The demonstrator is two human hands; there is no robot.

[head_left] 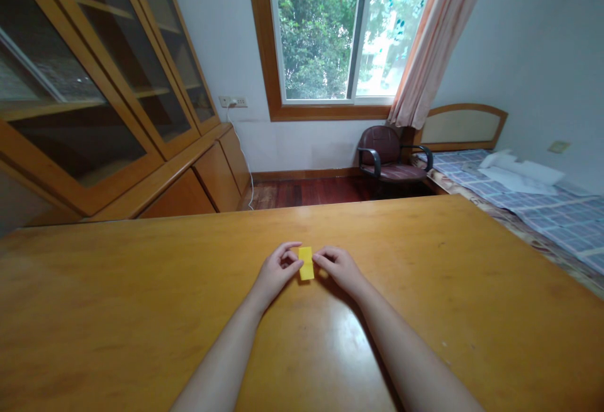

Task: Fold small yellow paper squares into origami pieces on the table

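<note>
A small yellow piece of paper (306,264), longer than it is wide and with a crease across its middle, is held between my two hands just over the wooden table. My left hand (279,267) pinches its left edge with the thumb, while the index finger reaches along near its top left corner. On the other side, my right hand (338,265) grips the right edge between thumb and curled fingers. Both forearms come in from the bottom of the view, and a shadow falls on the tabletop below the paper.
The wooden table (141,311) spans the foreground. Beyond its far edge stands a dark red armchair (389,157) under the window. A bed (542,211) with a checked cover lies to the right. A glass-fronted cabinet (155,154) lines the left wall, near a white cord (243,148).
</note>
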